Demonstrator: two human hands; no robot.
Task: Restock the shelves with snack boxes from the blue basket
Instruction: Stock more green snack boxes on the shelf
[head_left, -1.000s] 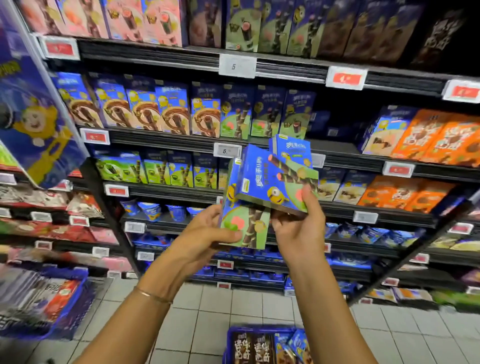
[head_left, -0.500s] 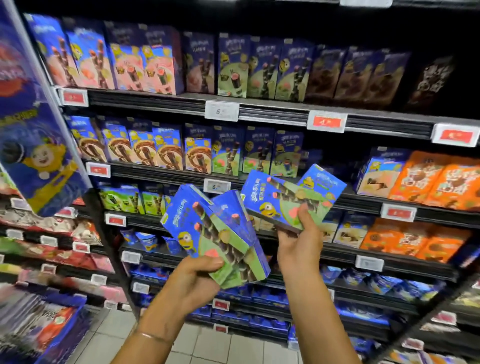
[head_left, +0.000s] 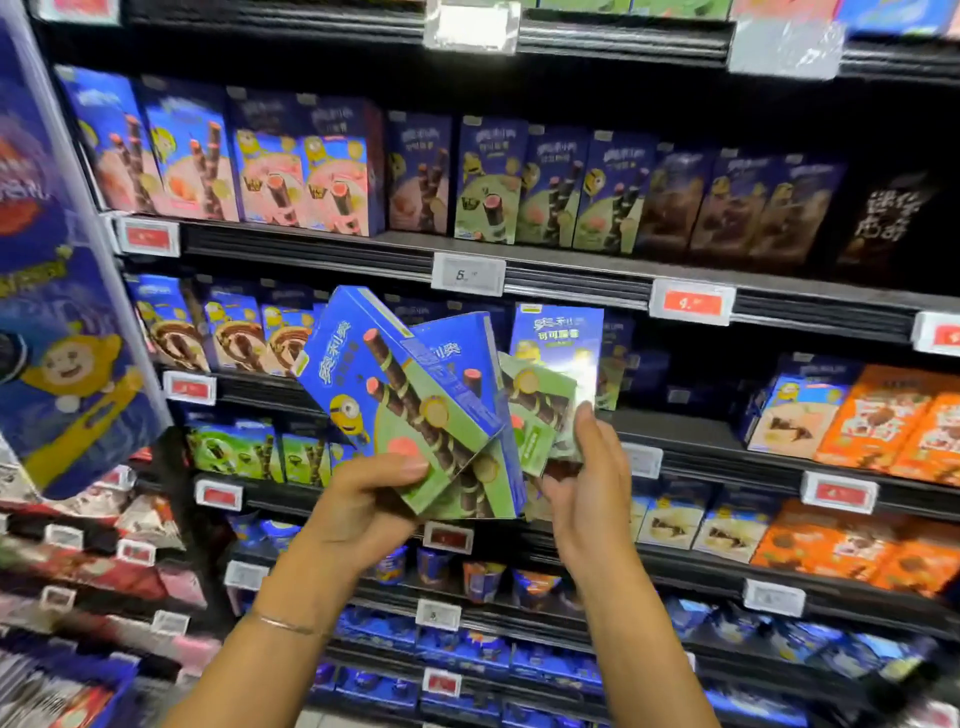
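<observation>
My left hand (head_left: 371, 512) grips two blue-and-green snack boxes (head_left: 410, 400) fanned out and tilted, held in front of the middle shelf. My right hand (head_left: 587, 488) holds two more of the same boxes (head_left: 550, 384) by their lower ends, nearly upright, close beside the left pair. Matching blue-and-green boxes (head_left: 545, 192) stand on the upper shelf above. The blue basket is out of view.
Shelves (head_left: 571, 280) hold rows of blue, pink and orange snack boxes (head_left: 883, 415) with price tags on their edges. A dark gap (head_left: 670, 374) shows on the middle shelf right of my hands. A blue display sign (head_left: 57, 312) juts out at left.
Both hands have risen and come together. The right hand's boxes turned from slanted to nearly upright. The view has tilted upward, and the basket has left the frame.
</observation>
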